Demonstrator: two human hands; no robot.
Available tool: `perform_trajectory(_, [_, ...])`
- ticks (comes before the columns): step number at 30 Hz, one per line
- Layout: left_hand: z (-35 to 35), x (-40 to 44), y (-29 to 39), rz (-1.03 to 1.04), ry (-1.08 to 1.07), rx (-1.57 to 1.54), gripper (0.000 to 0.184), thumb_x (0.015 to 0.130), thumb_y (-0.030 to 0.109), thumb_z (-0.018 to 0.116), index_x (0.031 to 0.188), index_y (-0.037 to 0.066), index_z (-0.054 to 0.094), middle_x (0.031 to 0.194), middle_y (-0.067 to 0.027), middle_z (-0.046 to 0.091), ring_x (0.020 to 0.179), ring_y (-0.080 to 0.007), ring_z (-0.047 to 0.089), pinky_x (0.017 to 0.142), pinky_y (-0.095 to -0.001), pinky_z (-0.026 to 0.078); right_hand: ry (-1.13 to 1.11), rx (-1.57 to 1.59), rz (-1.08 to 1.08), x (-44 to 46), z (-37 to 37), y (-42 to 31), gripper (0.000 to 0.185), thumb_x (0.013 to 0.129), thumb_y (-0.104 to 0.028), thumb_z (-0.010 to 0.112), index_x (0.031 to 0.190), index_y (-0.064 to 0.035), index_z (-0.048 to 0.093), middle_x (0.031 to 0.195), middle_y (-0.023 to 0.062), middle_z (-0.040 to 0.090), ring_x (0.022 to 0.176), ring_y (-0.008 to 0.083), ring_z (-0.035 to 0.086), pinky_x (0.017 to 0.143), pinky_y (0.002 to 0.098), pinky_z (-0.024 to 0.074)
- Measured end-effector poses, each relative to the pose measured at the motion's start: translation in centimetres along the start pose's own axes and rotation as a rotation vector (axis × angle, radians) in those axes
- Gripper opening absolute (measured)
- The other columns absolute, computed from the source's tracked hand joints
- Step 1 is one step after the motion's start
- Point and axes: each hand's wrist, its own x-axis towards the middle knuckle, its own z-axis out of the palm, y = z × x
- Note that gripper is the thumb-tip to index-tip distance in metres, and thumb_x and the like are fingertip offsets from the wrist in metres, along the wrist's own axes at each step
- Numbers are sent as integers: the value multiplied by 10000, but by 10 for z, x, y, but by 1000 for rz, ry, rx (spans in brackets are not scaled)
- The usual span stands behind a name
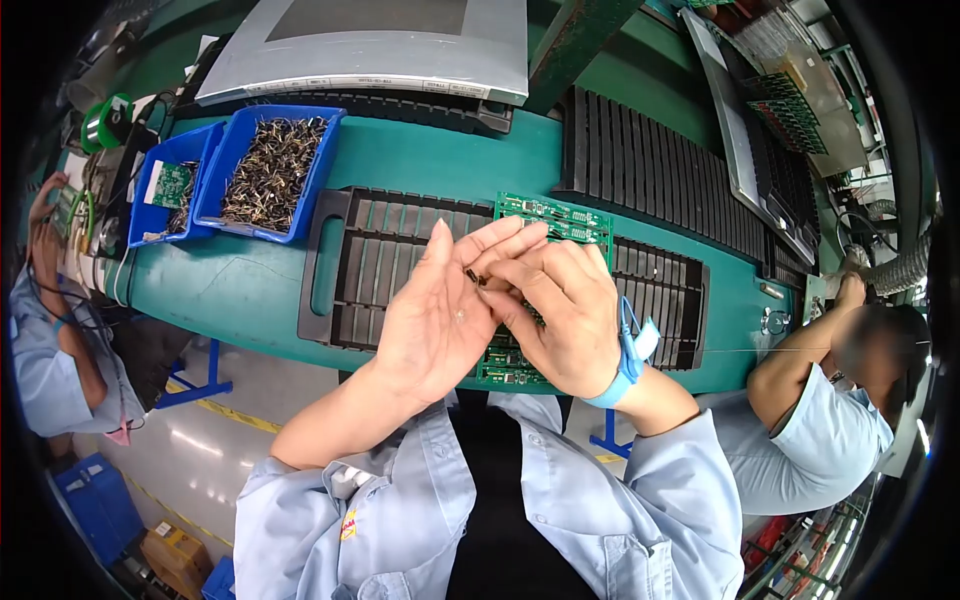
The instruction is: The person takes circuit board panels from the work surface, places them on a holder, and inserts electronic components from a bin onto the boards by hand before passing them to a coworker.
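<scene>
My left hand [432, 315] is palm up with its fingers spread, and a small dark component [474, 276] rests at its fingers. My right hand [562, 315], with a blue strap at the wrist, pinches at that component with thumb and forefinger. Beneath both hands lies a green circuit board panel [555, 214], partly hidden by them, across a black slotted tray [345, 262]. A blue bin [240, 222] full of small leaded components stands on the left of the green table.
Beside the full bin is a smaller blue bin [147, 215] with a green board and components. Black ribbed trays [650, 150] lie at the back right. A grey panel [370, 50] spans the back. One person [820, 430] sits at the right, another [60, 340] at the left.
</scene>
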Motion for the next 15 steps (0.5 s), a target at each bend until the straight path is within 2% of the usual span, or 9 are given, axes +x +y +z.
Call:
perform_trajectory(7, [0, 4, -10, -7, 9, 14, 557, 1021, 385, 282, 1340, -57, 393, 1384, -235, 425, 1280, -272, 432, 1086, -366, 336, -17, -19, 31, 2, -1, -3, 220, 736, -5, 685, 950, -47, 659, 829, 49, 612, 691, 183, 515, 679, 291, 377])
perform_trajectory(12, [-4, 2, -4, 8, 72, 182, 469, 1025, 305, 324, 1309, -56, 416, 1322, -226, 491, 1238, -271, 483, 1040, -356, 393, -64, 74, 85, -8, -16, 5, 201, 749, 8, 672, 947, -26, 653, 809, 63, 628, 651, 192, 523, 676, 276, 396])
perform_trajectory(15, [-3, -5, 10, 51, 108, 417, 313, 998, 170, 400, 1205, -48, 484, 1197, -177, 558, 1029, -239, 577, 891, -328, 466, -123, 25, 137, -14, -29, 20, 152, 780, -12, 648, 932, -17, 634, 816, 64, 612, 635, 201, 527, 645, 293, 392])
